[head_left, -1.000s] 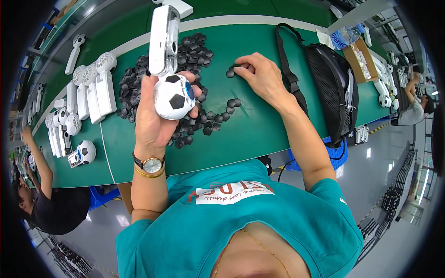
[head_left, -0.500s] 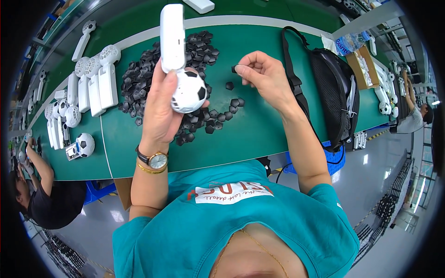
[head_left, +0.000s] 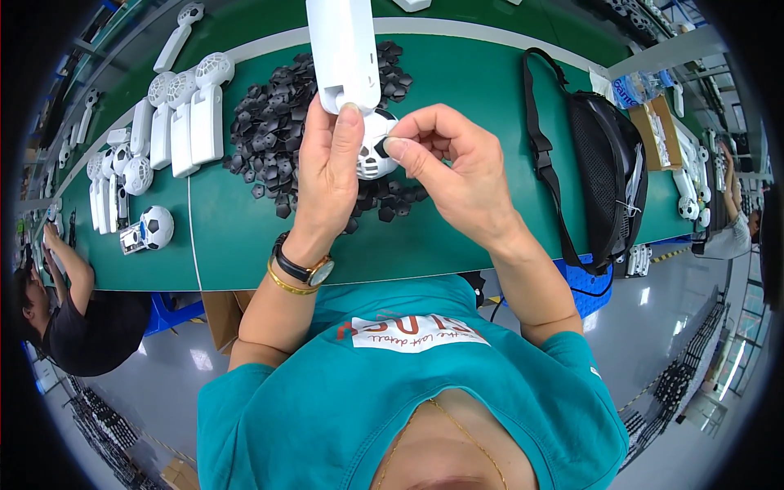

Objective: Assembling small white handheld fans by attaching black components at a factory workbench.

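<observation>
My left hand is closed round a white device with a long flat body and a football-patterned ball head. The ball points toward me, the body away. Thumb and forefinger of my right hand pinch a black pentagon piece against the ball's right side; whether it sits in a recess I cannot tell. Beneath and left of my hands spreads a pile of black pentagon pieces, partly hidden by my left hand and the device.
Several white devices with latticed ball heads lie at the left, near a ball with black patches. A black bag with a strap lies at the right, beside a cardboard box and a plastic bottle. A co-worker sits far left.
My right hand has moved left, bringing a black pentagon piece to the ball. My left hand has turned the device and shifted it slightly right.
</observation>
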The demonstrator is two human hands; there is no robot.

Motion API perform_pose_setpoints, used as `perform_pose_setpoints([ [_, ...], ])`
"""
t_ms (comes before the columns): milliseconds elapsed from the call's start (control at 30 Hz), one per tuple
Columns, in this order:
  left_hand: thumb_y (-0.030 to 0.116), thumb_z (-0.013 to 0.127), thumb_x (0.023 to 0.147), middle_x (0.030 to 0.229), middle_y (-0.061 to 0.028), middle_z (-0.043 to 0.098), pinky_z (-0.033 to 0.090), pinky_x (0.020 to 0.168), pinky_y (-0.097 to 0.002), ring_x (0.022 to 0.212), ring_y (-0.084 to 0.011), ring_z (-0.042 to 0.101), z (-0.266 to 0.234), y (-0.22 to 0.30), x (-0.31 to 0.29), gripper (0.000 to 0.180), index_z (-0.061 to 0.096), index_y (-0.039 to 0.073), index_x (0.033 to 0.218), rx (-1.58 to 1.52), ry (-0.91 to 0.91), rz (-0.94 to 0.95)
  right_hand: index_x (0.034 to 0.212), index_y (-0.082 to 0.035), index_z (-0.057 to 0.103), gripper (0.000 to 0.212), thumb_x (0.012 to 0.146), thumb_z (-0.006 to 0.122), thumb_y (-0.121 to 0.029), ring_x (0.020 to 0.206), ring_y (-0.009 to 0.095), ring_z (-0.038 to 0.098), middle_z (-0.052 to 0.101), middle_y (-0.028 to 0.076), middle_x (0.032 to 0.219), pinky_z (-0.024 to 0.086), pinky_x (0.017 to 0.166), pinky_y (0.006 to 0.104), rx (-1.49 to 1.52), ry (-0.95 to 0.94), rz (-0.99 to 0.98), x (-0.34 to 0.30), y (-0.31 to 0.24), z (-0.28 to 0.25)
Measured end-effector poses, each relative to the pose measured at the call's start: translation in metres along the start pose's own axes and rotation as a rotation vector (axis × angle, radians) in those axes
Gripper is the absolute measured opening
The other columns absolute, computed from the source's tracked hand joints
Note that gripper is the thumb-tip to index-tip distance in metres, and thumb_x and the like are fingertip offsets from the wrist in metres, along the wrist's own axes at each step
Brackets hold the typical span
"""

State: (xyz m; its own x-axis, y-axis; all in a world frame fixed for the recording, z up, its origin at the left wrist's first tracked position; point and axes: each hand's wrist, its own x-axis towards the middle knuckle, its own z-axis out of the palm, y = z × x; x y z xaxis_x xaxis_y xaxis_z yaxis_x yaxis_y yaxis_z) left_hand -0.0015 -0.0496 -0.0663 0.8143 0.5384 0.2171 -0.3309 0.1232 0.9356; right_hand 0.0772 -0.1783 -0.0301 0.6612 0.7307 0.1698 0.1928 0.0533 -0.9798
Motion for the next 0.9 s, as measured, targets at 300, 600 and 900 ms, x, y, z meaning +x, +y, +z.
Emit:
perform_pose_setpoints([
  [300,0.027,0.045,0.103,0.114,-0.0074,0.053,0.045,0.084,-0.0256,0.099,-0.0105,0.051,-0.001,-0.007,-0.004,0.043,0.036,-0.001,0.135,0.055,0.07,0.109,0.089,-0.001,0.06,0.013,0.088,0.07,-0.011,0.07,0.004,0.056,0.062,0.0,0.081,0.047,0.061,0.018,-0.054,0.114,0.01,-0.002,0.012,0.012],
  [600,0.028,0.046,0.102,0.115,-0.0076,0.053,0.045,0.086,-0.0259,0.099,-0.0111,0.052,-0.006,-0.007,-0.005,0.045,0.035,-0.001,0.135,0.079,0.013,0.111,0.088,-0.002,0.059,0.015,0.086,0.071,-0.01,0.068,0.004,0.056,0.061,0.0,0.078,0.045,0.057,0.0179,-0.011,-0.011,0.077,0.007,0.011,-0.003],
  [900,0.032,0.053,0.099,0.116,-0.0094,0.054,0.045,0.087,-0.0274,0.102,-0.0129,0.053,-0.013,-0.001,-0.004,0.052,0.036,-0.002,0.136,0.14,-0.095,-0.007,0.085,-0.002,0.06,0.013,0.084,0.072,-0.007,0.063,0.004,0.055,0.06,0.0,0.072,0.045,0.055,0.019,-0.235,-0.192,-0.008,0.018,0.005,-0.015],
])
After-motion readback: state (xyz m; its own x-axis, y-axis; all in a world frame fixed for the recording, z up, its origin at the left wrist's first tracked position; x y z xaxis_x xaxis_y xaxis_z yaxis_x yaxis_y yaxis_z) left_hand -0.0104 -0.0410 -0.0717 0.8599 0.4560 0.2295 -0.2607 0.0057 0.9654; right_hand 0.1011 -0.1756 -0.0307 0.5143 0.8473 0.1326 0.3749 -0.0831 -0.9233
